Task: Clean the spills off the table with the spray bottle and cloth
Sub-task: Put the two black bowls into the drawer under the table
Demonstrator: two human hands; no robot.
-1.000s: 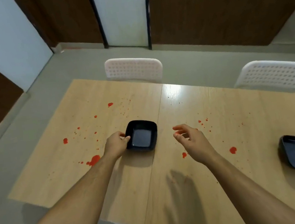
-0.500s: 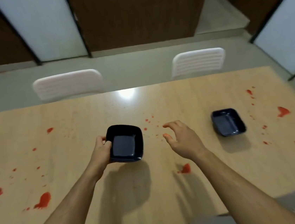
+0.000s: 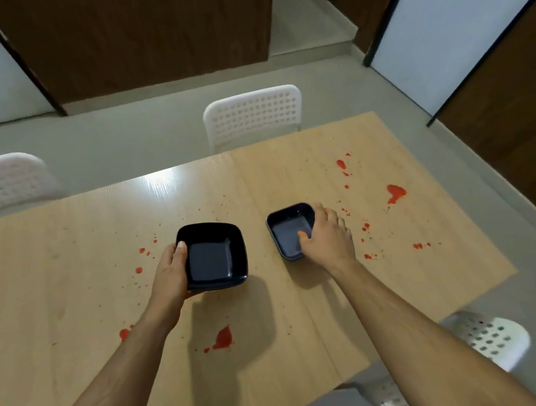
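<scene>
A person's two bare arms reach over a light wooden desk (image 3: 68, 275) spattered with red spills. The left hand (image 3: 171, 274) holds a black square dish (image 3: 214, 255) by its left rim, thumb on the top edge and the grip clamped on it; the dish casts a broad shadow toward the near edge, and it looks raised off the wood. The right hand (image 3: 325, 238) closes on a second, smaller-looking black dish (image 3: 288, 230) nearer the right edge, thumb inside the bowl and fingers over its right rim, the grip clamped on that dish, which sits on the desk.

The red spills lie scattered across the surface: a large blot (image 3: 223, 338) toward the near edge between the two forearms, a smaller one (image 3: 124, 334) just beside the left forearm, fine drops (image 3: 142, 250) left of the held dish, a bold splash (image 3: 395, 192) near the right edge, and a string of drops (image 3: 341, 164) toward the far right corner.

Two white perforated chairs stand at the far edge, one at the middle (image 3: 253, 114), one to the left (image 3: 0, 183); a third (image 3: 489, 341) shows off the near right corner. Dark wood panels and pale doors line the room beyond the grey floor (image 3: 151, 126).
</scene>
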